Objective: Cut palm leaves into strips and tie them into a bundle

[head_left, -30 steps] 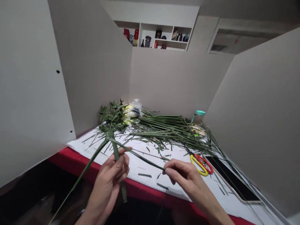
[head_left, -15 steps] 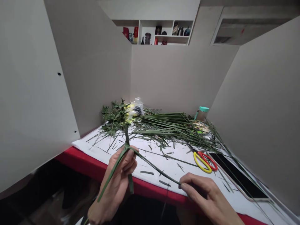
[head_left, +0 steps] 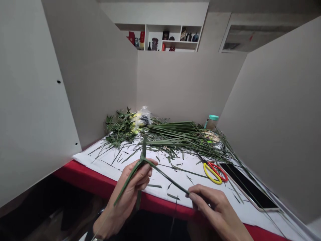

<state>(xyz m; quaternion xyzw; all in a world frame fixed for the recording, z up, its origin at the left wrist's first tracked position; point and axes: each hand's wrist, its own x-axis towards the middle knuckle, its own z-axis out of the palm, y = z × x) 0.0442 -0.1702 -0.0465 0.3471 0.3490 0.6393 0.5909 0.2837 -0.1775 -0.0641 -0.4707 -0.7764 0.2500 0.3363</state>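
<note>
nearby, left hand gripping crossed leaf strips, right hand pinching one, yellow-red scissors, phone

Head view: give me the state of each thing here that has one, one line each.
left hand, gripping the crossed green leaf strips
right hand, pinching the end of one strip
scissors, lying flat
smartphone, screen dark, lying flat
jar, upright, teal lid on
plastic bag, crumpled
leaf strip heap, loose
</note>
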